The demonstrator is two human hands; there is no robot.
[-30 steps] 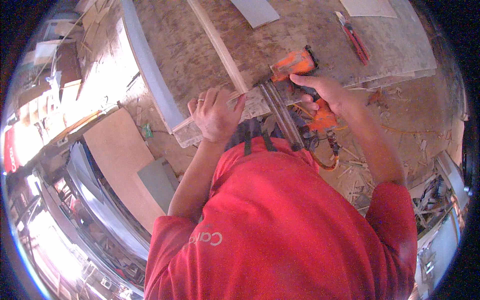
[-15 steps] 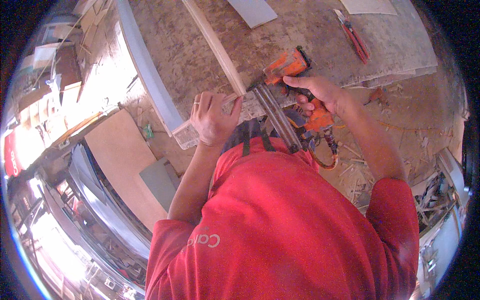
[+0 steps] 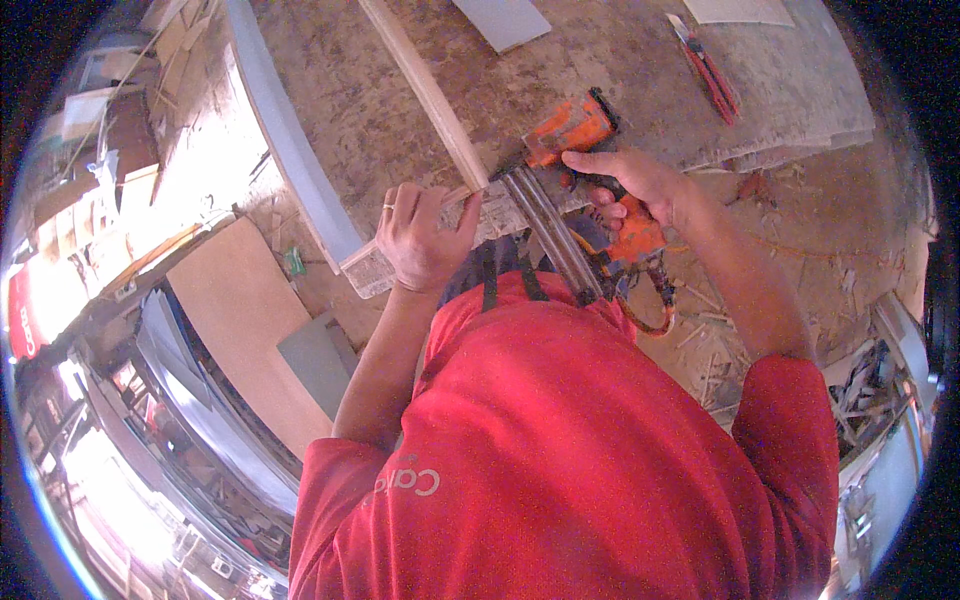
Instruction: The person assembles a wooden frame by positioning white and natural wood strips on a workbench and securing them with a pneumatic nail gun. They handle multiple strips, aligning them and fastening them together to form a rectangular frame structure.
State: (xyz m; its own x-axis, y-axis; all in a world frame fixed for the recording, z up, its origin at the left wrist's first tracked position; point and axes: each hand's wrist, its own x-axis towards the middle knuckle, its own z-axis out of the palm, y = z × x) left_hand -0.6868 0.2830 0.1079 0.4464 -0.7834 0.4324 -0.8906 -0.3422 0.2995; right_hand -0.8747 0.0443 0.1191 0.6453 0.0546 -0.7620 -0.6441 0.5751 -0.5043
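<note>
My right hand point(image 3: 640, 188) is closed round the grip of an orange nail gun point(image 3: 572, 130), thumb along its top side. The gun lies on its side at the table's near edge, its nose by a wood corner and its long metal magazine point(image 3: 548, 232) slanting toward my body. My left hand point(image 3: 424, 235) grips a thin wooden strip point(image 3: 455, 196) along that edge. This strip meets the near end of a long pale wooden strip point(image 3: 430, 95), which runs away across the table. My left palm hides part of the short strip.
A grey-white board point(image 3: 290, 130) lies along the worktable's point(image 3: 610, 60) left side. Red-handled pliers or cutters point(image 3: 710, 75) rest to the right, and a pale panel piece point(image 3: 505, 22) farther back. An air hose point(image 3: 655, 328) loops beneath the gun. Wood scraps point(image 3: 715, 350) litter the floor at right.
Both hands and the nail gun keep nearly the same place against the strips. The whole view has shifted very slightly.
</note>
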